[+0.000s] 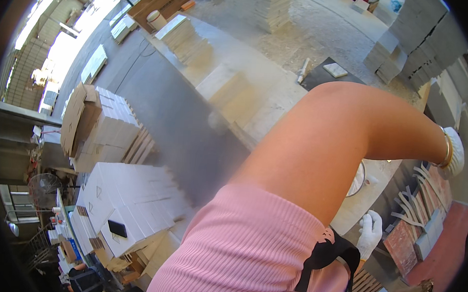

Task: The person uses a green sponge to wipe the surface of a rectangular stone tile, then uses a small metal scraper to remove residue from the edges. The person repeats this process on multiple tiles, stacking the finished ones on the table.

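Left hand (452,154), right of frame, above strips (413,204): fingers can't tell. Right hand (369,232), lower right: fingers bent, grip unclear. Careless sweep might scatter strips.

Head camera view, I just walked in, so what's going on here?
A person in a pink ribbed sleeve has one arm bent across the view, its white-gloved hand at the far right, pictured above pale strips. The other gloved hand is lower, fingers curled, beside a pale work surface. What either holds, if anything, I can't tell. At left, a dark phone-like slab lies on stacked white boxes.
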{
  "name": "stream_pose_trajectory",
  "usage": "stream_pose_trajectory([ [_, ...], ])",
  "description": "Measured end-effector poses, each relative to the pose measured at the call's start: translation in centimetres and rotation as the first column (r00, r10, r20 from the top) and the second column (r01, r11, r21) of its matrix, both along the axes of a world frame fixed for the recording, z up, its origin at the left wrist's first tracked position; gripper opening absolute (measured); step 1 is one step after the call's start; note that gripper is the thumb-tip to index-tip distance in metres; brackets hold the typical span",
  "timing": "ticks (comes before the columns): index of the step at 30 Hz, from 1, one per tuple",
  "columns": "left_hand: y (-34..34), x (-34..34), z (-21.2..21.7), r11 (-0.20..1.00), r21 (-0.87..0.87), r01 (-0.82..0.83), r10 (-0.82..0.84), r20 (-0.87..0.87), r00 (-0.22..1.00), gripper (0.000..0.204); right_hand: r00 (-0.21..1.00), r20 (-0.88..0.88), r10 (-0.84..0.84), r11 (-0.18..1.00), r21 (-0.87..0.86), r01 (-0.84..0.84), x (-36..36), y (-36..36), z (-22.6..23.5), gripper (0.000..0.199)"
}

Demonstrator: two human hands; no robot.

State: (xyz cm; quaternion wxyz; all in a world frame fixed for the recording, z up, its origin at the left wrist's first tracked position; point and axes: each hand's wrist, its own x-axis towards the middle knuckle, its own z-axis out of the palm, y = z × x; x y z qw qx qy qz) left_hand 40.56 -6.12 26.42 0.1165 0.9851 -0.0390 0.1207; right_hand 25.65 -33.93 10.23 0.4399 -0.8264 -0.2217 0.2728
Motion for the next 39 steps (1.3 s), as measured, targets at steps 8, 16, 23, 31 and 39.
stream_pose_trajectory([
  [8,16.3,-21.4,-0.2,0.976,-0.137,-0.171,0.188,0.117,0.975,0.051,0.995,0.004,-0.104,0.992,0.066,0.104,-0.3,-1.7,-0.3,0.02],
  [16,21.8,-35.7,-13.2,0.716,-0.172,-0.677,0.579,-0.396,0.713,0.047,0.994,-0.019,-0.105,0.992,-0.079,0.103,-0.3,-0.8,-1.8,0.022],
  [23,17.7,-32.5,-23.0,0.975,0.203,-0.088,0.146,-0.296,0.944,0.061,0.984,0.155,0.085,0.996,-0.034,-0.081,-1.1,3.6,-0.1,0.024],
  [31,18.9,-31.1,-21.9,0.978,0.16,-0.131,0.176,-0.312,0.934,0.055,0.992,0.117,0.041,0.999,-0.022,-0.038,-2.3,4.2,0.7,0.029],
  [39,16.1,-32.8,-8.7,0.817,-0.425,-0.39,0.392,-0.087,0.916,0.084,0.943,-0.324,0.07,0.955,0.294,0.03,-2.7,10.9,3.4,0.04],
])
